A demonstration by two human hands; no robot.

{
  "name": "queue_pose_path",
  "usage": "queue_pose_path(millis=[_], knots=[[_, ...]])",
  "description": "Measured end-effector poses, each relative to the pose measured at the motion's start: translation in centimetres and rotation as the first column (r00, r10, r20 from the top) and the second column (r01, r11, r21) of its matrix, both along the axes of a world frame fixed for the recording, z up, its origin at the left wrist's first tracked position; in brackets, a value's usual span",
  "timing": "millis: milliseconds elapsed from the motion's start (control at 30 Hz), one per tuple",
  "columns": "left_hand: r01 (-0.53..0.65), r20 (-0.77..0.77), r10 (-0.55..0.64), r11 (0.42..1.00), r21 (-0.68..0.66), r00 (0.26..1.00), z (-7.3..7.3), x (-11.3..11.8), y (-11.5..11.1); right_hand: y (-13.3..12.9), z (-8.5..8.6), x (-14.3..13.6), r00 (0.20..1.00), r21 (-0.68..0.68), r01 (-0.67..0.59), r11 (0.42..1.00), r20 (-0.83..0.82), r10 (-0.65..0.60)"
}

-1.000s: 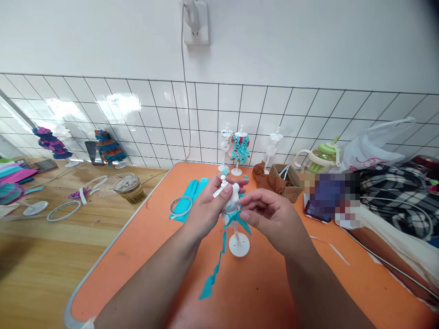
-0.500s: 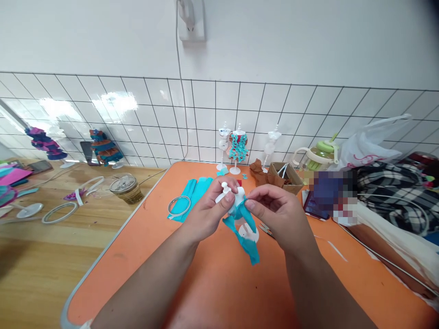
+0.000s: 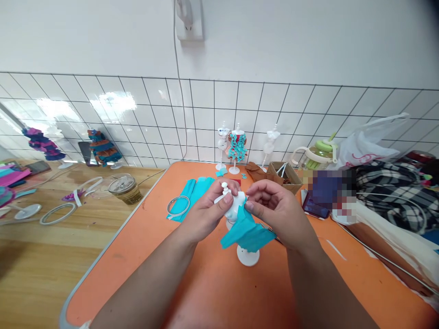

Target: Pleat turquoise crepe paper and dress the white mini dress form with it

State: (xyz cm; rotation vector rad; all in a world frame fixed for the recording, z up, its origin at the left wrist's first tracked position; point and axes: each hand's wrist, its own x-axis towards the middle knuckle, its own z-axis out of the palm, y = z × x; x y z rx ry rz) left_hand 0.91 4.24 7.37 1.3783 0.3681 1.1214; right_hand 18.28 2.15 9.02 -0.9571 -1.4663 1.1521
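A small white mannequin (image 3: 234, 211) on a round base is tilted in front of me, its neck knob toward the upper left. My left hand (image 3: 211, 208) is closed around its upper part. A turquoise sheet, crepe paper or thin cloth (image 3: 248, 230), hangs down and spreads over the mannequin's lower body. My right hand (image 3: 270, 208) pinches its upper edge against the mannequin's side between thumb and fingers. Partly hidden behind the right hand lies a metal tool, perhaps scissors. Left of my hands, a roll of narrow tape (image 3: 178, 198) rests on flat turquoise strips (image 3: 199, 194).
Several small mannequins stand by the tiled wall, one dressed in turquoise and red (image 3: 237, 147). A cardboard box (image 3: 291, 183), brown crumpled material (image 3: 257, 172), a phone (image 3: 315, 208) and a green-lidded jug (image 3: 320, 155) are behind right. A lidded cup (image 3: 125, 189) stands on the wooden table.
The turquoise piece has swung from a narrow twisted hang to a wider spread below my right hand. Both hands keep nearly the same place and hold.
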Motion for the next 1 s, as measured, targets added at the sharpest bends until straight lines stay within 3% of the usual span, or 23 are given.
queue_pose_path(millis=[433,667,767,900,1000], knots=[[0.042,0.044,-0.039,0.997,-0.069,0.998,0.1,-0.1,0.0,-0.1,0.3,0.1,1.0,-0.003,0.014,1.0,0.011,-0.014],[0.126,0.017,-0.125,0.985,-0.116,0.992,-0.1,-0.2,0.0,-0.2,0.1,0.1,0.999,0.032,0.007,0.999,0.042,-0.008],[0.144,-0.003,-0.146,0.978,-0.152,0.989,-0.2,-0.1,-0.1,-0.6,0.3,-0.1,0.99,0.104,0.106,0.989,0.085,-0.115],[0.089,-0.001,-0.09,0.986,-0.145,0.996,-0.4,0.0,-0.2,-1.3,0.8,-0.7,0.926,0.266,0.275,0.924,0.186,-0.329],[-0.012,-0.033,0.009,0.996,-0.093,0.999,-0.4,0.0,-0.3,-1.6,0.9,-0.9,0.896,0.348,0.285,0.893,0.234,-0.377]])
